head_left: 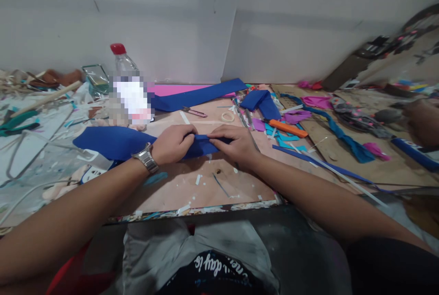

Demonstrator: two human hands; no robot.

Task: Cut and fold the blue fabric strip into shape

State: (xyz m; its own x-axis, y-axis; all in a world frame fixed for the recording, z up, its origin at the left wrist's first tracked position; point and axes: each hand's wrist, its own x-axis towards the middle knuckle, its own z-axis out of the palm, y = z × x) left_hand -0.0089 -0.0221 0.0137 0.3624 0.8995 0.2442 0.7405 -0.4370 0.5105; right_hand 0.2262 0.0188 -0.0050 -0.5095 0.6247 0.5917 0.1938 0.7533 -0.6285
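Note:
A long blue fabric strip [106, 142] lies across the front of the work table, its wide end spread out to the left. My left hand [173, 144], with a metal watch at the wrist, pinches the strip near its middle. Close by on the right, my right hand [236, 146] grips the same strip between thumb and fingers. Between the hands the fabric [202, 146] looks folded narrow. Behind them rests another blue strip [202, 96] over a pink sheet [171, 90]. A folded blue piece [262, 103] sits to the right of it.
Thread snips [195, 112] and a tape ring [227, 116] lie beyond my hands. At right are an orange cutter [288, 128], fabric scraps and another person's hand [423, 123]. A bottle with a red cap [118, 49] stands back left; a power strip [94, 174] lies near my left forearm.

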